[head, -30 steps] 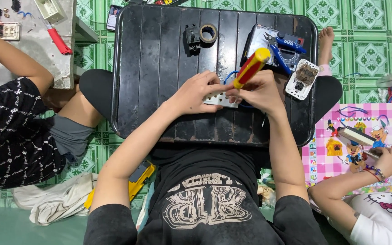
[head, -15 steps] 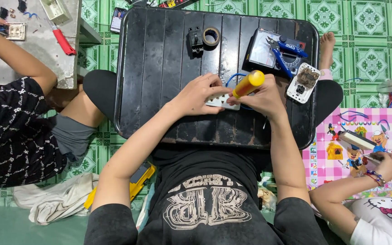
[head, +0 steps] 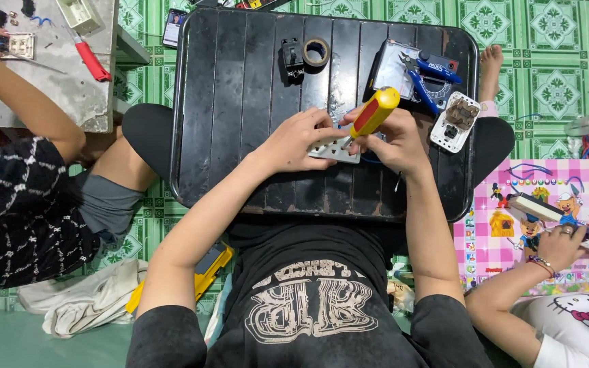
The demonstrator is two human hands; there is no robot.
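white socket plate (head: 335,148) is lying near the middle of the black tray table (head: 240,102), the left hand (head: 298,140) pinning its edge while the right hand (head: 393,140) is clutching a yellow-and-red screwdriver (head: 373,114) tip-down on it. compared with a moment ago, the handle is standing steeper and twisting, suggesting a screw is being driven. blue pliers (head: 427,75) are lying just beyond.

Both hands meet ahead: left hand (head: 299,140) curled, right hand (head: 388,140) apparently gripping.
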